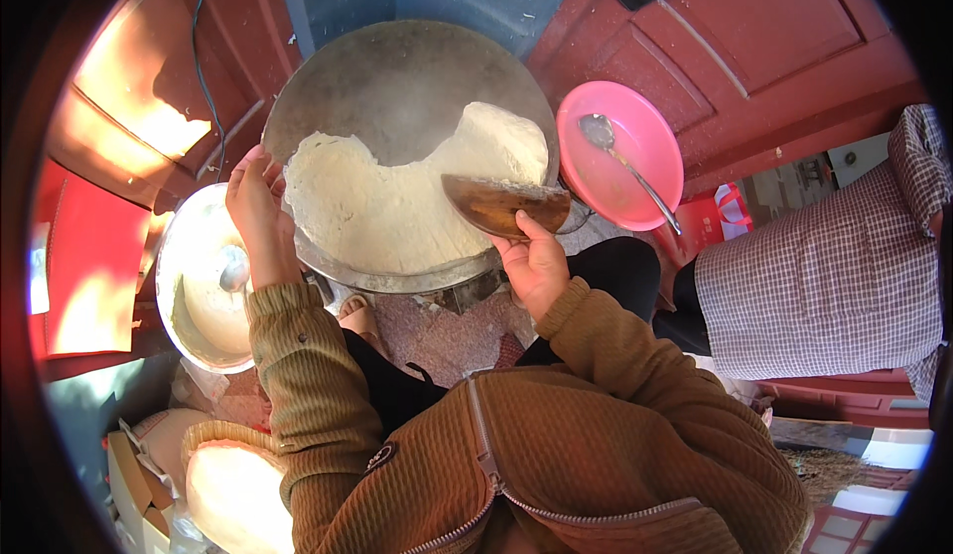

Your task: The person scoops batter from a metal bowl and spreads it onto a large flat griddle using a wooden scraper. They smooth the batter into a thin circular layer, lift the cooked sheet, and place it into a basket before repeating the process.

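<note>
A large round griddle [402, 51] stands before me, with a pale spread of batter [365, 215] over its front half and up its right side. The dark upper surface is bare, with a light haze over it. My right hand [534, 263] grips a half-moon wooden batter spreader [495, 208] by its rounded side. Its straight edge lies at the batter's right part and has pale residue on it. My left hand [260, 208] is at the griddle's left rim, fingers loosely curled and a little apart, with nothing visible in them.
A white basin [179, 316] of batter with a ladle [234, 267] stands left. At right is a pink basin [588, 174] with a metal ladle [633, 170]. A person in a checked apron [819, 286] stands close right. A cable [199, 70] hangs at left; a basket [205, 435] sits lower left.
</note>
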The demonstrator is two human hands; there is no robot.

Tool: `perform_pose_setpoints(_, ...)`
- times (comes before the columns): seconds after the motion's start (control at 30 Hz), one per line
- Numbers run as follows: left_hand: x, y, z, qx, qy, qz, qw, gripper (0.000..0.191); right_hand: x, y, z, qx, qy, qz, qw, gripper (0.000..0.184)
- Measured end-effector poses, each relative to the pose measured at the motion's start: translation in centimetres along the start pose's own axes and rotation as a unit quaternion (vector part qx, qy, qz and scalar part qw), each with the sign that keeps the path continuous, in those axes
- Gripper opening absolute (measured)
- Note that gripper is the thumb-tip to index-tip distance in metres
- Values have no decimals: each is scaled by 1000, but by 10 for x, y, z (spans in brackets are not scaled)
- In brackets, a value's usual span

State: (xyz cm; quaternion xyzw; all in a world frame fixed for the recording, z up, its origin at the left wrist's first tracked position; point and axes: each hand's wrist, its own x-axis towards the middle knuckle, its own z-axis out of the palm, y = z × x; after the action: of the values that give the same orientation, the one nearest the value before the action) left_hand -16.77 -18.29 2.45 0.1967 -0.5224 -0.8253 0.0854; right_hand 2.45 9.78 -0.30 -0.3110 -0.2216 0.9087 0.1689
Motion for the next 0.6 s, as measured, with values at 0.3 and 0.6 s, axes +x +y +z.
perform_pose_setpoints(0.3, 2, 3, 3, 11, -2, -4, 1000, 19, 71, -2, 40, 25, -23, -58, 998, 45)
perform_pose_setpoints(0.6, 0, 4, 11, 8, -1, -22, 1000, 17, 51, -19, 37, -77, 21, -21, 997, 41)
